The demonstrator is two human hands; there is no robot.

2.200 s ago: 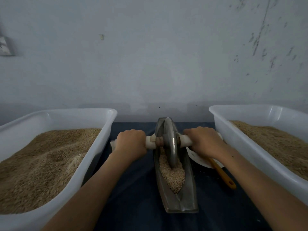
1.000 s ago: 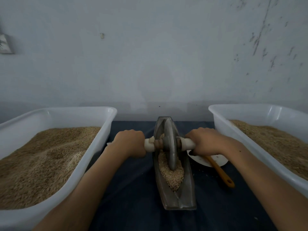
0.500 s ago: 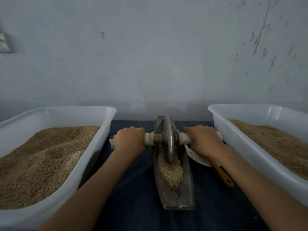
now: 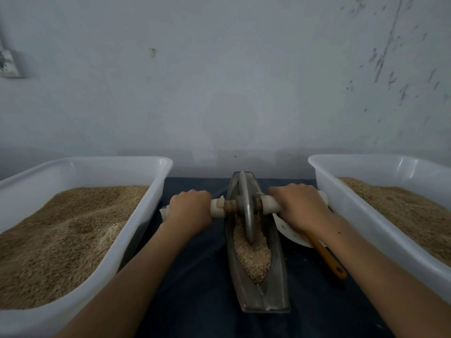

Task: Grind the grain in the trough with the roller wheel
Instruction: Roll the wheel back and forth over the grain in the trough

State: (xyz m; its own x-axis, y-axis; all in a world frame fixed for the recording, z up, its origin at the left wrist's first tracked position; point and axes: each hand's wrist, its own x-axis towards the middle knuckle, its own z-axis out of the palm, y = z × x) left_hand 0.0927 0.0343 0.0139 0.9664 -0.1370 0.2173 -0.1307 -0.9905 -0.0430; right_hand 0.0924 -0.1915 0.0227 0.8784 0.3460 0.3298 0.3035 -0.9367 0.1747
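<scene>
Grain fills metal trough; roller wheel upright in it; left hand, right hand each clamped round axle handle.

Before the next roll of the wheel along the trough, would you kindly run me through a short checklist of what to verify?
1. Left hand grips its end of the axle handle: ok.
2. Right hand grips the other end: ok.
3. Roller wheel sits upright inside the trough, toward the far end: ok.
4. Grain lies ahead of the wheel on the near side, ready for a pull back: ok.
5. Path of the right forearm: an orange-handled utensil on a white dish lies just beneath it: not ok, may get knocked.
6. Trough steady on the dark cloth: cannot tell.
</scene>
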